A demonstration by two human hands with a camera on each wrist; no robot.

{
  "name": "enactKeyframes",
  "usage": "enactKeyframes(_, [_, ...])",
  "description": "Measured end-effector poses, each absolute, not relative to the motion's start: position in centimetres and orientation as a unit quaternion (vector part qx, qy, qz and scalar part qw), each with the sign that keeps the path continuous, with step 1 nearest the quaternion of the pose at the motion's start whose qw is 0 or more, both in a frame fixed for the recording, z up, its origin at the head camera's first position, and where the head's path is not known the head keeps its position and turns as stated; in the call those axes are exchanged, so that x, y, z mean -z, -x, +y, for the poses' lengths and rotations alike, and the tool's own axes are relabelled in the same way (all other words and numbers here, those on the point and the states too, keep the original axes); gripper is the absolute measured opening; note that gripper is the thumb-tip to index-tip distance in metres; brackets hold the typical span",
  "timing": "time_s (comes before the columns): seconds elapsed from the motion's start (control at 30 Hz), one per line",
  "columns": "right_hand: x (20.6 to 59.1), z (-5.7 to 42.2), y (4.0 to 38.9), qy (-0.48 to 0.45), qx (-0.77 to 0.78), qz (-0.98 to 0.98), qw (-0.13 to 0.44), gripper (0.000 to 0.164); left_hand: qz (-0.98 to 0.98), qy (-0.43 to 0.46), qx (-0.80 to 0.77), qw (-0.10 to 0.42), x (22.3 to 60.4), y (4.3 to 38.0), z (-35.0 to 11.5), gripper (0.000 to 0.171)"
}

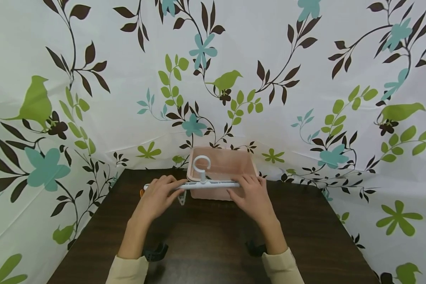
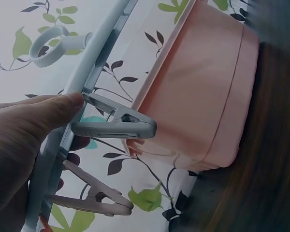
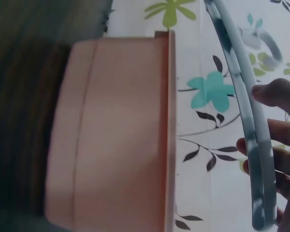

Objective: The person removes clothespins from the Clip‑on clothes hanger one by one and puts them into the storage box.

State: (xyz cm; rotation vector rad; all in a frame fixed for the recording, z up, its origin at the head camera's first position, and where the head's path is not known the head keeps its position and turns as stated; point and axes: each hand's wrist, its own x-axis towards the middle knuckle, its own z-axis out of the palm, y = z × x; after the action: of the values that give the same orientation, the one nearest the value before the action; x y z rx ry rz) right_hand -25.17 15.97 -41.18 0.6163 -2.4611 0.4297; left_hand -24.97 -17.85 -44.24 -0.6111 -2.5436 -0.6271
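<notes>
A white clip hanger (image 1: 213, 184) with a round hook (image 1: 201, 162) is held level above the table by both hands. My left hand (image 1: 159, 193) pinches the bar near its left end, thumb on one side and fingers on the other. Below that thumb a pale clip (image 2: 118, 123) hangs from the bar, and a second clip (image 2: 94, 195) sits closer to the end. My right hand (image 1: 252, 194) grips the bar's right end between thumb and fingers. Just behind the hanger stands a pink plastic bin (image 1: 230, 159), its front partly covered by the bar.
The dark wooden table (image 1: 209, 236) runs back to a patterned cloth (image 1: 127, 110) hung behind and at both sides. A small orange piece (image 1: 141, 193) shows beside the left hand, partly hidden. Dark bands (image 1: 156, 252) sit at the wrists.
</notes>
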Motion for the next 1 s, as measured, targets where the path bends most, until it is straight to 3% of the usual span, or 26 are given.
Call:
enactKeyframes(0.17, [41.9, 15.6, 25.5, -0.240, -0.171, -0.915, 0.276, 0.039, -0.923, 0.223, 0.190, 0.249, 43.4, 24.5, -17.3, 0.038])
enactKeyframes(0.57, [42.8, 16.1, 25.6, -0.277, -0.190, -0.869, 0.363, 0.036, -0.919, 0.200, 0.154, 0.303, 42.1, 23.3, -17.1, 0.042])
enactKeyframes(1.0, [42.0, 18.3, 25.7, -0.211, -0.230, -0.864, 0.395, 0.037, -0.894, 0.159, 0.230, 0.350, 42.5, 23.7, -16.9, 0.069])
